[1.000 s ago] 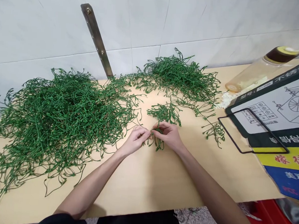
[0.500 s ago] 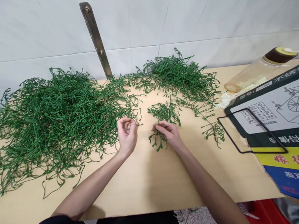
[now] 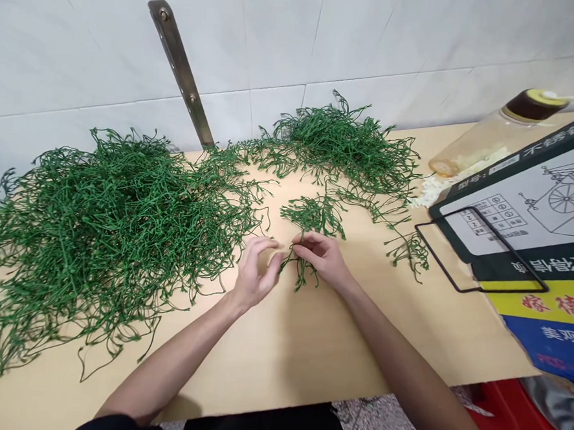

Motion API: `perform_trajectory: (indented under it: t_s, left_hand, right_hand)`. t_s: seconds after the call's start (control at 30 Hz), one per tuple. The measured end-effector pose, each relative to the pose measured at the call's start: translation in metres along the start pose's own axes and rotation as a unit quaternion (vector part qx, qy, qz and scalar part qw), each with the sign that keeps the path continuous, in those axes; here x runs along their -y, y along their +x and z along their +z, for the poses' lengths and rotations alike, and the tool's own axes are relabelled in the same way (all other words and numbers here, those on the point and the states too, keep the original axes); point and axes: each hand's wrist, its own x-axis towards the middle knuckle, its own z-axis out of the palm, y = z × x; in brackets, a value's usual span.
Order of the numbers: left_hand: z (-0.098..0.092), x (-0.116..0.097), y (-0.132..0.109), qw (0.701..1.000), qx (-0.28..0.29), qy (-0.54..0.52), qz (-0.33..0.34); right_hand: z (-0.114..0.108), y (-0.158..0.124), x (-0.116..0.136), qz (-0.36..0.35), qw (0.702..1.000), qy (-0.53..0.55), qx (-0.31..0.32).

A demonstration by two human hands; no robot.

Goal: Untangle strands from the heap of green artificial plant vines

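Right hand [image 3: 322,259]: fingers pinch green sprig [image 3: 303,271] | left hand [image 3: 254,274]: fingers spread, empty, just left of sprig | large green pile [image 3: 106,217] far left on tabletop [image 3: 283,357]

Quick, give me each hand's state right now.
Left hand: open, fingers curled, empty, beside the sprig.
Right hand: closed, pinching a small green plastic branching sprig.

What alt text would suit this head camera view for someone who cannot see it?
A right hand pinches a small green sprig bundle on a wooden table, the left hand open beside it. A large green sprig pile lies left.
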Motion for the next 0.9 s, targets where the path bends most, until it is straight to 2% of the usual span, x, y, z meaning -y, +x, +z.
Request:
perform_trajectory:
  t_s: [0.1,0.17,0.23,0.37,0.5,0.73,0.9]
  left_hand:
    - [0.003,0.003,-0.003,0.988,0.097,-0.088,-0.082]
    - [0.003,0.003,-0.003,0.978,0.115,-0.114,-0.129]
    - [0.003,0.003,-0.001,0.977,0.105,-0.115,-0.148]
    - [0.001,0.003,0.004,0.987,0.065,-0.082,-0.122]
    - [0.001,0.003,0.007,0.988,0.039,-0.084,-0.125]
    - [0.000,0.001,0.006,0.989,0.087,-0.083,-0.081]
    - [0.000,0.002,0.005,0.992,0.085,-0.067,-0.071]
  right_hand:
    - [0.000,0.000,-0.001,0.000,1.000,0.006,0.016]
    - [-0.001,0.001,-0.002,0.001,1.000,0.010,0.024]
    - [-0.002,0.001,-0.003,0.001,1.000,0.012,0.025]
    - [-0.003,0.001,-0.005,0.004,0.999,0.020,0.026]
    - [-0.003,0.002,-0.006,0.010,0.999,0.038,0.022]
    - [-0.001,0.001,-0.004,0.009,0.999,0.046,0.024]
    - [-0.001,0.001,-0.004,-0.002,0.999,0.040,0.030]
